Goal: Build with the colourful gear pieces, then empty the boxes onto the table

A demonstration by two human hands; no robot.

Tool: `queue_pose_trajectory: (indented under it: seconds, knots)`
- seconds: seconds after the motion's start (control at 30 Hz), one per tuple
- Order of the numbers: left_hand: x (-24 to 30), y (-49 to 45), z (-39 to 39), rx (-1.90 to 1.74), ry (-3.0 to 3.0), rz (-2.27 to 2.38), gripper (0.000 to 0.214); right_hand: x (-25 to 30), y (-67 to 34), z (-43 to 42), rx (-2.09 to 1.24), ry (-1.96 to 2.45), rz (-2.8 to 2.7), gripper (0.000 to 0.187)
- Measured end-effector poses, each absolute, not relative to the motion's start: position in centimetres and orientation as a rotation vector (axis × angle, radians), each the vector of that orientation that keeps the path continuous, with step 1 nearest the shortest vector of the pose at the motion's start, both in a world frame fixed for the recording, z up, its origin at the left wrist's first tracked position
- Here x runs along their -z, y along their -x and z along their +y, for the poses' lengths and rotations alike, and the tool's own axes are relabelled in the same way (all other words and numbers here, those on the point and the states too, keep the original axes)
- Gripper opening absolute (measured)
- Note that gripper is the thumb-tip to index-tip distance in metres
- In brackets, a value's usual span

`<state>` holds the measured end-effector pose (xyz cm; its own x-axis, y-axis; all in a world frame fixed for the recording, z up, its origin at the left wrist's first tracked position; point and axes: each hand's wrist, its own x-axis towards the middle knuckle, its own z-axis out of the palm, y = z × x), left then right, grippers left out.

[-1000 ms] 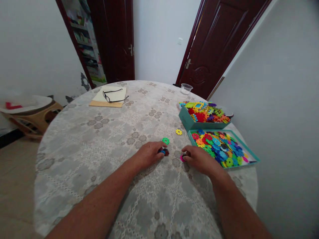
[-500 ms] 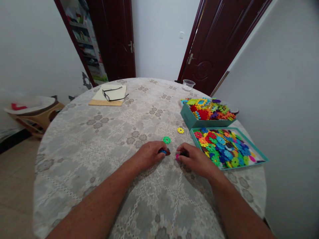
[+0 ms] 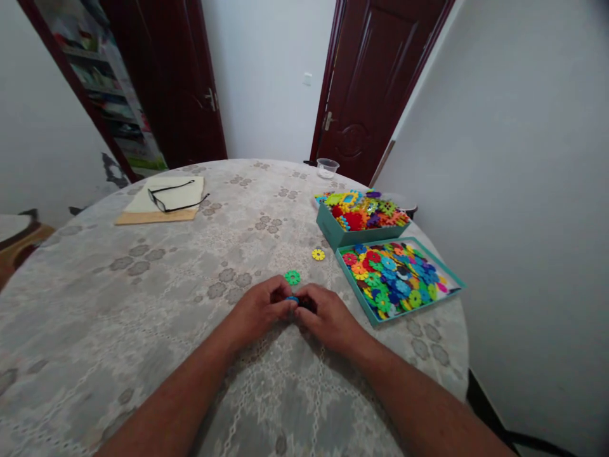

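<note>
My left hand (image 3: 259, 310) and my right hand (image 3: 328, 315) meet over the table, fingertips together and both closed. Between them shows the edge of a blue notched plastic disc (image 3: 292, 298), pinched by my left fingers. Half a second ago a dark red piece sat beside it and a pink disc was in my right fingers; both are now hidden by the fingers. Just beyond my hands a green flower-shaped disc (image 3: 292, 277) lies flat on the cloth. A yellow disc (image 3: 318, 254) lies farther off to the right.
A shallow teal tray (image 3: 356, 295) of mixed coloured discs lies to the right, with a teal box (image 3: 343, 236) heaped with larger pieces behind it. Black glasses (image 3: 178, 208) rest on a cream pad (image 3: 137, 202) at the left. A clear plastic cup (image 3: 327, 167) stands at the far edge.
My hands have come together from a small gap, closing around the pieces. The whole scene has shifted left as the head turned right. The green and yellow discs stay put on the cloth.
</note>
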<state>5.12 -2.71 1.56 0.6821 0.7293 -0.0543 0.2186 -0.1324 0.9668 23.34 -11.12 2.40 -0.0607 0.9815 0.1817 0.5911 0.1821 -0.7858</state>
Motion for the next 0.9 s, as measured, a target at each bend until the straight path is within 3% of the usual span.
queue_pose_trajectory:
  seconds: [0.07, 0.4, 0.6, 0.77, 0.9]
  knots:
    - [-1.6, -5.0, -2.5, -0.49, -1.609, 0.72, 0.018, -2.4, -23.3, -11.1, -0.622, 1.493, -1.758, 0.006]
    - [-1.9, -4.8, -2.6, -0.41, -1.791, 0.725, 0.022, -3.5, -24.4, -11.4, -0.447, 1.438, -1.887, 0.015]
    - [-1.3, -4.7, -2.7, -0.64, -2.432, 0.811, 0.026, -6.1, -31.4, -11.5, 0.07, 1.737, -1.586, 0.012]
    - [-0.9, -5.5, -2.8, -0.451, -2.634, 0.877, 0.024, -5.2, -38.2, -11.7, 0.397, 2.099, -1.332, 0.015]
    - [-1.0, -6.0, -3.0, -0.398, -2.655, 0.899, 0.014, -4.8, -39.4, -11.7, 0.562, 2.094, -1.34, 0.022]
